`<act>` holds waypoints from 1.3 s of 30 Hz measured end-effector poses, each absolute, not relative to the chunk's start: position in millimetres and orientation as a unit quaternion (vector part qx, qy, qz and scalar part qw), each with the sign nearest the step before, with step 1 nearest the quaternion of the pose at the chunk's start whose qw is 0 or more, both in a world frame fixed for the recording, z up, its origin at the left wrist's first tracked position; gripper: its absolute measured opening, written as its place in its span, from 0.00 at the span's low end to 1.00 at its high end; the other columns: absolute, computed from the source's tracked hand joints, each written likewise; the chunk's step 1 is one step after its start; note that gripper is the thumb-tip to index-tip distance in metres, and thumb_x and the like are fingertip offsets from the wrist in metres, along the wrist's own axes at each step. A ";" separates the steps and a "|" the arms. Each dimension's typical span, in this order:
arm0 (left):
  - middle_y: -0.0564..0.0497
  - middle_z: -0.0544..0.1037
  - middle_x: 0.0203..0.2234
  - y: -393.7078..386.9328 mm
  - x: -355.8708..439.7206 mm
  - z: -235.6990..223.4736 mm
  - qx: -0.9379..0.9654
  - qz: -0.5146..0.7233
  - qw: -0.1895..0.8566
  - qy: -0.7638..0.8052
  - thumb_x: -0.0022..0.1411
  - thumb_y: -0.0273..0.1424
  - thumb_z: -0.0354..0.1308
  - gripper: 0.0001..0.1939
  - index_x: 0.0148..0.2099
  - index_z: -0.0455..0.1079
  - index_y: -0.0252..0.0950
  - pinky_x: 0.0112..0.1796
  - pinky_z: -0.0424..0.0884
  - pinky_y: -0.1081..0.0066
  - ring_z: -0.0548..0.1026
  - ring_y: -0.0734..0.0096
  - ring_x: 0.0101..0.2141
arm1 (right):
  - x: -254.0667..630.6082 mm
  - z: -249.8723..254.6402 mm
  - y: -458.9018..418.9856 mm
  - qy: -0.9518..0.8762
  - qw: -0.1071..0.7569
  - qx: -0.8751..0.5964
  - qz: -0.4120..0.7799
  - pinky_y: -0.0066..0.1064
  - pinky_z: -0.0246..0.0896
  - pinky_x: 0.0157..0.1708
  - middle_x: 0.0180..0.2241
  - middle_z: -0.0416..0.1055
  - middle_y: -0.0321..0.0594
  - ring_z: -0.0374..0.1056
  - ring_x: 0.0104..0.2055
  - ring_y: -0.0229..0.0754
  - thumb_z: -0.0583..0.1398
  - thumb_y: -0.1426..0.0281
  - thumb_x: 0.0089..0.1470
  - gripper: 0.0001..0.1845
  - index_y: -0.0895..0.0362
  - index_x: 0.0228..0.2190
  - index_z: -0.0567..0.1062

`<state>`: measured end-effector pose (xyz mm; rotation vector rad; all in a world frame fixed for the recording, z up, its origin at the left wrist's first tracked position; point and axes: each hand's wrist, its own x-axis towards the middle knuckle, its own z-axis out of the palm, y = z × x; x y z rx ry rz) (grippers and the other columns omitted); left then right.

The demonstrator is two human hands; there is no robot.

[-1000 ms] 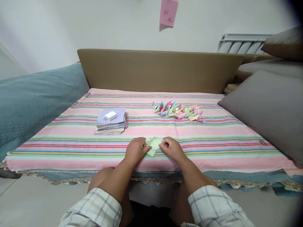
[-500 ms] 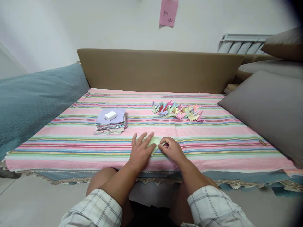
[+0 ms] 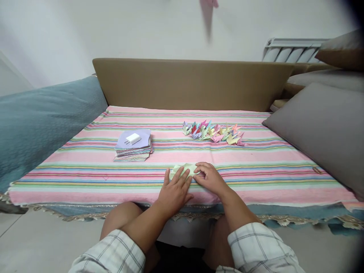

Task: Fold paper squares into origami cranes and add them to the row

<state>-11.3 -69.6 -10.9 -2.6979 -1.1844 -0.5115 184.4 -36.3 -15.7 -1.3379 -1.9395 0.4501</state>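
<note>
A pale green sheet of origami paper (image 3: 187, 167), partly folded, lies on the striped cloth close in front of me. My left hand (image 3: 175, 192) rests flat on its near part with the fingers stretched out, covering some of the paper. At the paper's right end, my right hand (image 3: 209, 177) pinches the edge between thumb and fingers. Farther back, to the right of centre, several folded paper cranes (image 3: 217, 134) in mixed colours sit in a cluster. A stack of coloured paper (image 3: 133, 152) stands to the left, with a white charger plug (image 3: 133, 138) on its top sheet.
The striped cloth (image 3: 85, 159) covers the sofa seat, with the brown backrest (image 3: 193, 85) behind it. Grey cushions (image 3: 321, 132) lean at the right, and a blue-covered armrest (image 3: 57, 113) borders the left. A small brown object (image 3: 317, 170) lies near the cushion.
My left hand has let go of the paper's left edge, spread its fingers and pressed down on the paper. The near flap no longer shows. My right hand stays at the right end.
</note>
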 end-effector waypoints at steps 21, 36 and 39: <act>0.46 0.66 0.57 -67.9 -11.7 -8.1 -0.896 -0.155 0.072 -0.410 0.57 0.41 0.59 0.27 0.58 0.63 0.44 0.57 0.27 0.36 0.60 0.51 0.58 | 186.7 -23.6 -29.3 -0.733 0.304 -0.587 0.161 0.42 0.53 0.51 0.46 0.68 0.44 0.60 0.52 0.47 0.58 0.65 0.51 0.07 0.54 0.28 0.76; 0.46 0.67 0.56 -69.6 -8.3 -9.4 -0.888 -0.126 0.097 -0.432 0.57 0.44 0.56 0.27 0.58 0.63 0.43 0.58 0.29 0.38 0.60 0.50 0.58 | 185.4 -27.8 -24.7 -0.733 0.314 -0.588 0.138 0.40 0.55 0.49 0.43 0.69 0.42 0.62 0.49 0.47 0.61 0.65 0.48 0.05 0.54 0.26 0.74; 0.45 0.67 0.56 -71.2 -7.0 -10.3 -0.886 -0.126 0.093 -0.436 0.59 0.43 0.54 0.26 0.59 0.63 0.41 0.57 0.26 0.39 0.58 0.51 0.59 | 185.3 -27.8 -24.3 -0.733 0.308 -0.591 0.138 0.40 0.55 0.49 0.44 0.69 0.42 0.62 0.49 0.47 0.60 0.65 0.49 0.06 0.54 0.26 0.74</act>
